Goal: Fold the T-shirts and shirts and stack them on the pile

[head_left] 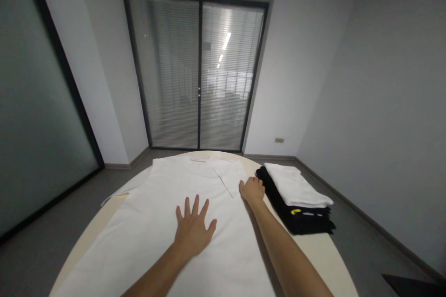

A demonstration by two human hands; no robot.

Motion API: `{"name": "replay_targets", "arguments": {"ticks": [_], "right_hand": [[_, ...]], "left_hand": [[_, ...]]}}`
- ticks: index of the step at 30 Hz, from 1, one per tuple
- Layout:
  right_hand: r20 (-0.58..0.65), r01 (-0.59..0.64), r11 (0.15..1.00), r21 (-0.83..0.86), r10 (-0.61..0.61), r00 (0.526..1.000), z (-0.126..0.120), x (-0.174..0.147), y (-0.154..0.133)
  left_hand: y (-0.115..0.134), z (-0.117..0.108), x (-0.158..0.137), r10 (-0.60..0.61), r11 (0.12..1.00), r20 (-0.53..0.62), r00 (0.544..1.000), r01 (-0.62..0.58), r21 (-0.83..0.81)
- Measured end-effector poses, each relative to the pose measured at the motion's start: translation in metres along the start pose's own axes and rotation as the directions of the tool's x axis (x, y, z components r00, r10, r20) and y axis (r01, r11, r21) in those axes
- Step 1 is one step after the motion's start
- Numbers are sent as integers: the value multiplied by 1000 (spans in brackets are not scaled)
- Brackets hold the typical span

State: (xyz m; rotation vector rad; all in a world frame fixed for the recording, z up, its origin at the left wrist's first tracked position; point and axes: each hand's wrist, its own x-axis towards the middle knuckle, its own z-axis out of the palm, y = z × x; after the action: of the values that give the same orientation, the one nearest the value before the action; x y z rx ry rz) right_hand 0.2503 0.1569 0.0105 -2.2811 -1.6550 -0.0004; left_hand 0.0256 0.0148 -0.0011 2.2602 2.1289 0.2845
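Observation:
A white T-shirt (153, 222) lies spread out on a round, pale table (322, 253), its neckline at the far end. My left hand (193, 229) rests palm down on the middle of the shirt, fingers spread wide. On the shirt's right border is my right hand (253, 190), thumb against the cloth and apart from the bent fingers, whose tips are partly hidden. A slanting hem line shows on the shirt's upper right part, where the sleeve appears turned inward. The left sleeve reaches out toward the table's edge.
To the right, close to my right hand, stands a stack of folded clothes: a white garment (292, 185) on top of black ones (306, 222) with a yellow mark. Beyond the table are a glazed door with blinds (174, 79) and grey walls.

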Motion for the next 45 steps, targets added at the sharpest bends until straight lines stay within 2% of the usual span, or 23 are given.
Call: {"name": "replay_targets", "arguments": {"ticks": [5,8,14,19,24,29,32,35,37,39,42,45], "right_hand": [[101,-109,992,63,102,990,-10,16,-1],[176,-137,983,120,115,978,-11,26,2],[237,-35,972,234,-22,971,-8,37,5],[228,34,972,234,-89,970,-16,36,1],[147,76,983,166,-100,984,-29,22,-20],[107,164,980,109,-176,978,-39,-2,-60],[121,275,956,105,-286,950,-42,-17,-85],[163,409,905,117,-424,891,-39,-30,-103],[207,486,865,126,-503,839,-34,-38,-110],[259,517,847,119,-530,808,-28,-47,-112],[302,494,866,79,-493,816,-18,-60,-108],[294,486,872,57,-480,827,-11,-73,-101]], "left_hand": [[-2,2,-1,5,1000,-6,1000,-5,-27],[-3,2,0,1,999,-1,1000,-1,-41],[-6,5,2,28,997,-28,999,-30,-70],[-6,7,3,28,996,-50,998,-32,-78],[-6,6,3,18,996,-43,999,-22,-88],[-6,5,3,22,995,-46,999,-27,-95],[-6,5,3,23,994,-43,999,-28,-106],[-7,5,3,27,993,-47,999,-32,-111],[-7,5,3,28,993,-43,999,-33,-112],[-7,4,3,28,993,-34,999,-31,-111],[-6,4,3,23,994,-25,999,-26,-102],[-5,3,3,20,996,-23,1000,-22,-86]]}}
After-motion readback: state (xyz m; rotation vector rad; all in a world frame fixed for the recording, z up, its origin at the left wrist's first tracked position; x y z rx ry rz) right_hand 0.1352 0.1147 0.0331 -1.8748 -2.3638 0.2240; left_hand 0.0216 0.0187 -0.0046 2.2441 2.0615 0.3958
